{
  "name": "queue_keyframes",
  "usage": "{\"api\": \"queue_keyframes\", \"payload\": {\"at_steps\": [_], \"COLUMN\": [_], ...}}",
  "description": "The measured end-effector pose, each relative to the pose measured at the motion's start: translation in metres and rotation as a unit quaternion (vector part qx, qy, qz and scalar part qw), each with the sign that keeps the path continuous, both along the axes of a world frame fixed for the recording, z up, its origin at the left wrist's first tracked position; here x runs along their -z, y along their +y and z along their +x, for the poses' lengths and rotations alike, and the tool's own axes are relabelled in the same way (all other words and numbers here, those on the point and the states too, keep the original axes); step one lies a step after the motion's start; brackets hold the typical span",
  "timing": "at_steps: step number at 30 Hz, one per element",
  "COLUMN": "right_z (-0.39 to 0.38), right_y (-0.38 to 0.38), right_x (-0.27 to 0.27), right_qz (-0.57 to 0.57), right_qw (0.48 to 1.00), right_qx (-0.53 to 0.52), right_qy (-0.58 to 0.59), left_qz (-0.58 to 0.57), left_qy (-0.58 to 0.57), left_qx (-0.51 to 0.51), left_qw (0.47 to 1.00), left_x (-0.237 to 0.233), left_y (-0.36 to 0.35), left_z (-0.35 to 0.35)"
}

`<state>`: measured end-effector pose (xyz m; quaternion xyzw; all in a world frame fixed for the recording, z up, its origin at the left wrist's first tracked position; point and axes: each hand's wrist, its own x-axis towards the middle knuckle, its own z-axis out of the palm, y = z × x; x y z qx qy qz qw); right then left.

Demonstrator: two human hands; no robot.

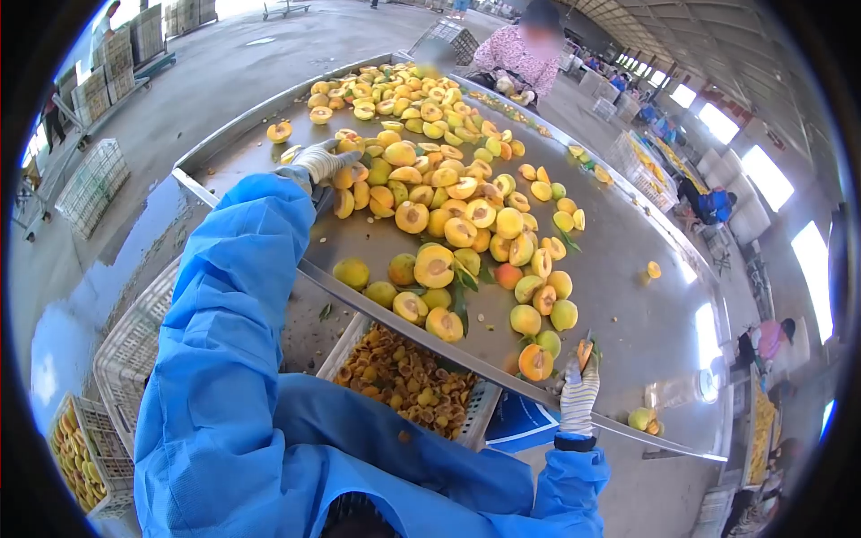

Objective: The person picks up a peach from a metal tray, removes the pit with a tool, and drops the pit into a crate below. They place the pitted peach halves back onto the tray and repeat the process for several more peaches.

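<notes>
Halved and whole yellow peaches lie in a long heap on the metal table, some halves with the pit cavity facing up. My left hand, in a pale glove, reaches to the heap's left edge, fingers stretched out against the peaches there. At the near edge of the table is my right hand, in a striped glove, its fingers closed around a narrow orange piece that I cannot make out. A peach half rests just left of that hand, and green leaves lie among the fruit.
Under the table's near edge stands a crate of brown pits and scraps. Another crate of peach pieces sits at lower left, beside a white basket. Across the table is a person in a patterned top. More crates and workers fill the hall.
</notes>
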<state>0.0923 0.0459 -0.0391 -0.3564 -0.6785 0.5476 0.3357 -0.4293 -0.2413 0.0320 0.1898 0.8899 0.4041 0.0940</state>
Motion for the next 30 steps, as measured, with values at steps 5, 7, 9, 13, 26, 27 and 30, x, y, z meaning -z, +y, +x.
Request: {"api": "queue_keyframes", "payload": {"at_steps": [5, 7, 9, 13, 26, 27, 30], "right_z": [-0.002, 0.000, 0.000, -0.001, 0.005, 0.005, 0.002], "right_y": [-0.012, -0.014, -0.020, -0.015, -0.019, -0.017, -0.012], "right_x": [-0.008, -0.009, -0.014, -0.015, -0.023, -0.022, -0.017], "right_qz": [-0.001, 0.010, 0.005, 0.044, 0.110, 0.118, 0.159], "right_qw": [1.000, 1.000, 1.000, 0.999, 0.994, 0.993, 0.987], "right_qx": [-0.012, -0.017, -0.020, -0.018, 0.006, 0.003, 0.010], "right_qy": [0.014, 0.015, 0.019, 0.021, -0.012, -0.014, -0.030], "left_qz": [0.194, 0.218, 0.107, -0.095, -0.312, -0.289, -0.173], "left_qy": [-0.181, -0.234, -0.182, 0.161, 0.128, 0.117, 0.112], "left_qx": [0.109, 0.126, 0.162, 0.155, 0.329, 0.329, 0.321], "left_qw": [0.958, 0.939, 0.964, 0.970, 0.882, 0.891, 0.924], "left_x": [0.056, 0.056, 0.044, -0.026, 0.010, 0.002, -0.019], "left_y": [0.017, 0.025, 0.037, 0.086, 0.318, 0.307, 0.261], "left_z": [-0.017, 0.023, 0.051, 0.095, 0.077, 0.081, 0.099]}}
